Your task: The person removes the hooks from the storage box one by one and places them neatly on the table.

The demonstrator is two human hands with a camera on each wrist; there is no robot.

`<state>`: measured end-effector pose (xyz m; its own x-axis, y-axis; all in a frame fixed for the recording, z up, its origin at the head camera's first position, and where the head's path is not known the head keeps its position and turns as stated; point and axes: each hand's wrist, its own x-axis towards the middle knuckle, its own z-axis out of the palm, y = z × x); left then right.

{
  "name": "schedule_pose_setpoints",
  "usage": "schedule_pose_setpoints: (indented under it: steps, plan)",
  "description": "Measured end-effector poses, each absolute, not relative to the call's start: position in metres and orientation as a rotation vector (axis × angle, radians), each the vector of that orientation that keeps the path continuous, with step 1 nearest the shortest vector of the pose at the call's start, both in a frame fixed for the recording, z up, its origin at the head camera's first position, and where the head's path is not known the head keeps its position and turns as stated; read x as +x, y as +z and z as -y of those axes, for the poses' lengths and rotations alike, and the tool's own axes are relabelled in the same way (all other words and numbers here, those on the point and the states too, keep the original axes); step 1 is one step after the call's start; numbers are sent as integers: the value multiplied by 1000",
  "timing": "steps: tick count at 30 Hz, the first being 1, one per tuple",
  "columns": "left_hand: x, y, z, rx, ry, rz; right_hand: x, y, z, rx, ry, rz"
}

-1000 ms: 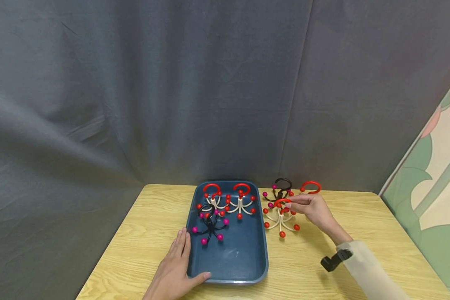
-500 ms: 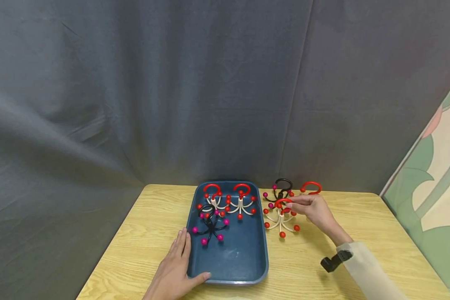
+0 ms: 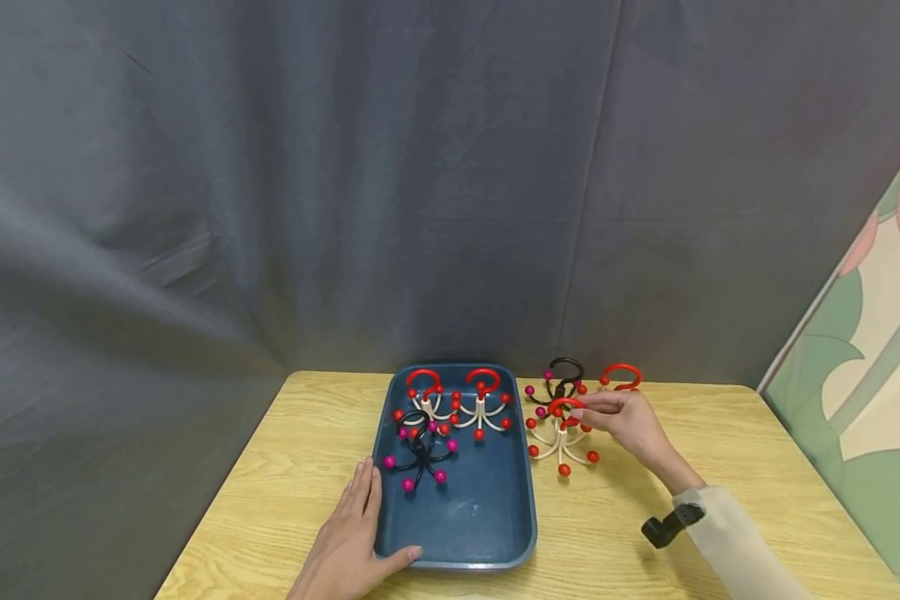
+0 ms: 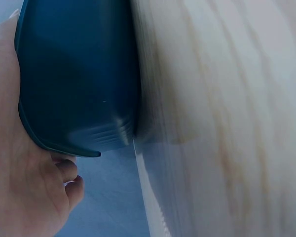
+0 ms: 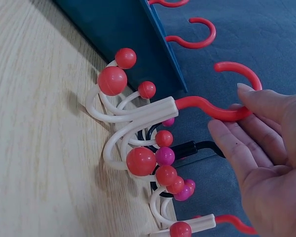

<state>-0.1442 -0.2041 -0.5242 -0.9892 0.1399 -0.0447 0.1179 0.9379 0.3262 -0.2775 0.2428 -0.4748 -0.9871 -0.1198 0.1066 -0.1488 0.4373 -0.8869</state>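
My right hand (image 3: pixel 632 421) pinches the red hook of a white multi-arm hook hanger (image 5: pixel 153 111) with red ball tips, thumb on one side and fingers behind. This hanger is upright, its curved arms close over the wooden table, just right of the blue tray (image 3: pixel 465 521). My left hand (image 3: pixel 348 533) rests at the tray's near-left corner, fingers straight along the left wall and thumb over the front rim. Inside the tray stand two white hangers with red hooks, one at back left (image 3: pixel 427 406) and one at back right (image 3: pixel 482 408), and a black hanger (image 3: pixel 422 454) with pink balls.
Behind the held hanger stands another black hanger (image 3: pixel 561 390) with pink balls. A further red-hooked white hanger (image 5: pixel 197 224) is beside it, mostly behind my right hand in the head view. A grey curtain (image 3: pixel 450 183) hangs along the table's back edge.
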Motion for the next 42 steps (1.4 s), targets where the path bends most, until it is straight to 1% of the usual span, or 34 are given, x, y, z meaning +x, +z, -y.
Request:
schedule_pose_setpoints:
  steps: [9, 17, 27, 32, 42]
  plan:
    - [-144, -523, 203, 187, 511, -3016, -280, -472, -241, 209, 1520, 2685]
    - [-144, -522, 203, 178, 505, -3010, -271, -449, -227, 283, 1472, 2659]
    - [-144, -522, 203, 170, 495, -3007, -264, -427, -190, 426, 1485, 2557]
    - [-144, -523, 203, 181, 483, -3019, -263, -418, -170, 513, 1584, 2486]
    - [-145, -522, 203, 189, 475, -3017, -266, -415, -124, 593, 1749, 2475]
